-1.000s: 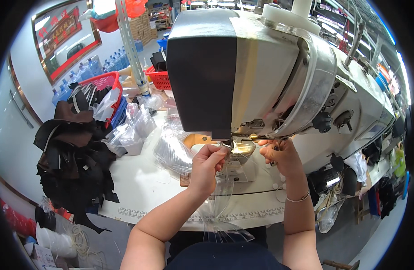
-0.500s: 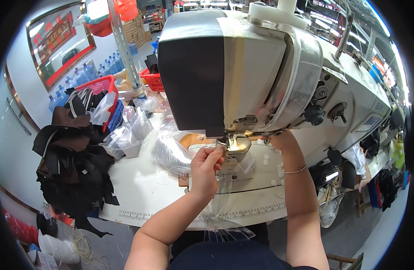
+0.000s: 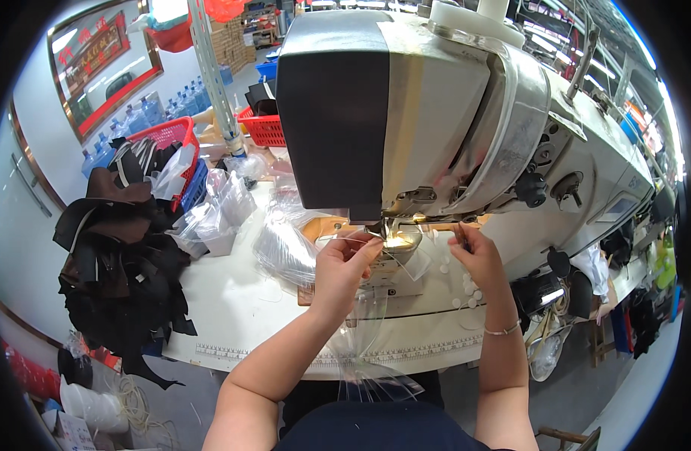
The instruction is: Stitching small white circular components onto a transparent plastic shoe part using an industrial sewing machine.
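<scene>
My left hand (image 3: 342,272) is closed in a pinch beside the needle area of a large white-and-black sewing machine (image 3: 436,113). Between its thumb and fingers runs a thin pale strand (image 3: 351,240). My right hand (image 3: 477,255) is raised to the right of the lit needle area, its fingers curled together; a small dark bit shows at them, too small to name. Clear plastic sheeting (image 3: 368,323) hangs from under the left hand, over the table's front edge towards my lap. The machine head hides part of the work behind it.
Dark fabric scraps (image 3: 120,278) pile up at the left, by a red basket (image 3: 181,135). Clear plastic bags (image 3: 218,210) and stacked clear sheets (image 3: 285,240) lie on the white table (image 3: 233,308). Small white discs (image 3: 468,289) are scattered right of the machine's bed.
My right hand has come out from behind the machine's right side, nearer to me, so its fingers now show. A pale strand now shows at the left hand, which stays by the needle.
</scene>
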The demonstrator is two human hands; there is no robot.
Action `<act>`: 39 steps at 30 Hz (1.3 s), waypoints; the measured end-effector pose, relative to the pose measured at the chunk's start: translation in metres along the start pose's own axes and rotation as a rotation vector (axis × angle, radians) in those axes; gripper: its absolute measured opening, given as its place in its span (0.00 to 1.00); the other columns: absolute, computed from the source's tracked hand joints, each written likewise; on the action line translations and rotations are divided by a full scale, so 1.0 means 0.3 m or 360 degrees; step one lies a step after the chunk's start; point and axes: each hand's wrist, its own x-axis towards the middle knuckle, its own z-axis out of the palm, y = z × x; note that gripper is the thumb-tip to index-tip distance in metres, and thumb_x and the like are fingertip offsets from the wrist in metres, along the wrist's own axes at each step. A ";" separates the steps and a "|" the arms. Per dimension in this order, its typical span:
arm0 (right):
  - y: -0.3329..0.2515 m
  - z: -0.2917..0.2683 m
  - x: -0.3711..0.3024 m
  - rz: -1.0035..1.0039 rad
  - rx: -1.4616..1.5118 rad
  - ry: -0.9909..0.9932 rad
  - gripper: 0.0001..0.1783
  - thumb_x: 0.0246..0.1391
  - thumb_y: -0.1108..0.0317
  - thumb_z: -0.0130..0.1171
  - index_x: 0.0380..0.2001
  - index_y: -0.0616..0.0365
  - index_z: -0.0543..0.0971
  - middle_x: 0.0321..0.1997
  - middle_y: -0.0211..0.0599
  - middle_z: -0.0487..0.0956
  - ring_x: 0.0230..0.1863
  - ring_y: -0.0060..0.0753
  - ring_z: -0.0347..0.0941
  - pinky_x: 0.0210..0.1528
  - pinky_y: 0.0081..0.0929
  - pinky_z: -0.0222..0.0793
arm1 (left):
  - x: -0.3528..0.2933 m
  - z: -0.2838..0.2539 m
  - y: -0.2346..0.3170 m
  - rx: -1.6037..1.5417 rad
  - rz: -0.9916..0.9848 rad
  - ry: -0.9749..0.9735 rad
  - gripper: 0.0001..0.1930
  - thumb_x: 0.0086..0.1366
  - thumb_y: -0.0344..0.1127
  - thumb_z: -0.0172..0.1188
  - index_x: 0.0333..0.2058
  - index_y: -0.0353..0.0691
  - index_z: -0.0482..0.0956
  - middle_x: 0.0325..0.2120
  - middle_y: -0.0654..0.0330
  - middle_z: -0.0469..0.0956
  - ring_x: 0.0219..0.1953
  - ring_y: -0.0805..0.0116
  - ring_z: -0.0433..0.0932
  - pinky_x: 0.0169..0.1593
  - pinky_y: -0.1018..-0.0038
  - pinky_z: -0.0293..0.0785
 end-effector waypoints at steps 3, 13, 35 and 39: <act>-0.008 -0.011 -0.068 -0.0027 0.0101 0.0010 0.20 0.50 0.71 0.55 0.48 0.62 0.70 0.25 0.22 0.69 0.26 0.13 0.62 0.33 0.11 0.62 | 0.025 -0.014 0.009 0.0077 -0.0038 -0.0057 0.08 0.54 0.31 0.61 0.31 0.36 0.75 0.20 0.66 0.72 0.19 0.82 0.64 0.23 0.85 0.62; -0.103 0.108 -0.307 -0.0540 -0.0231 -0.0035 0.13 0.53 0.65 0.53 0.40 0.61 0.76 0.30 0.31 0.71 0.23 0.18 0.65 0.22 0.14 0.60 | -0.001 -0.232 0.127 -0.0478 0.0155 0.0316 0.05 0.59 0.25 0.51 0.34 0.36 0.66 0.31 0.56 0.73 0.37 0.65 0.76 0.42 0.76 0.74; -0.403 0.485 -0.277 -0.1241 -0.0144 -0.0255 0.11 0.41 0.67 0.64 0.31 0.55 0.78 0.27 0.32 0.72 0.21 0.30 0.70 0.22 0.22 0.65 | -0.384 -0.299 0.146 0.0178 0.0076 0.0022 0.21 0.56 0.21 0.55 0.48 0.31 0.60 0.34 0.55 0.74 0.35 0.72 0.76 0.40 0.80 0.74; -0.412 0.419 -0.288 -0.1299 0.0224 0.0011 0.09 0.46 0.72 0.60 0.34 0.59 0.77 0.29 0.36 0.72 0.25 0.26 0.68 0.25 0.20 0.65 | -0.364 -0.299 0.120 0.0678 0.0338 -0.0016 0.16 0.50 0.19 0.60 0.38 0.35 0.71 0.33 0.57 0.74 0.35 0.71 0.75 0.37 0.79 0.74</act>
